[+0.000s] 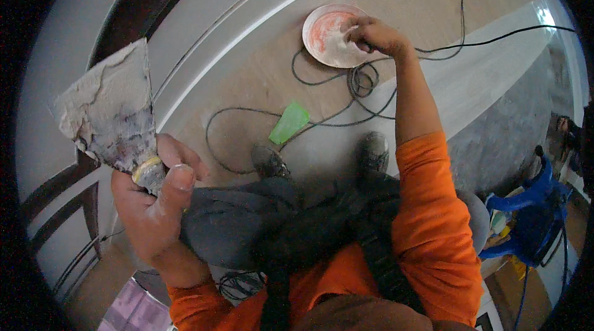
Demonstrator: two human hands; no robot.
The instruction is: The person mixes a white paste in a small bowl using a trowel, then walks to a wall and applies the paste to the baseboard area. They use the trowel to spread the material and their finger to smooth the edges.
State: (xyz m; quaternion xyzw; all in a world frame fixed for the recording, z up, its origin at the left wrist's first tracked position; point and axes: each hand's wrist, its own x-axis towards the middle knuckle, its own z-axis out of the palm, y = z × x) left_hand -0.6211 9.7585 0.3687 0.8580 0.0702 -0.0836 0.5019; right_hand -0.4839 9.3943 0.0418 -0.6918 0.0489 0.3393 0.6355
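Observation:
My left hand (154,207) is wrapped round the short handle of a putty knife (120,105), its wide blade raised and thickly smeared with greyish-white filler. On the far side, my right hand (374,35) reaches down into a shallow round bowl (311,46) on the floor. The bowl is whitish with a pink-red inside and holds pale powder (340,48). My right fingers are bent together at the powder; what they pinch, if anything, is too small to make out.
Dark cable (362,83) lies in loops beside the bowl and runs off right. A piece of green tape (289,122) lies near my shoes (269,162). White moulded panelling (247,6) rises along the left. A blue plastic stool-like object (526,207) stands at right.

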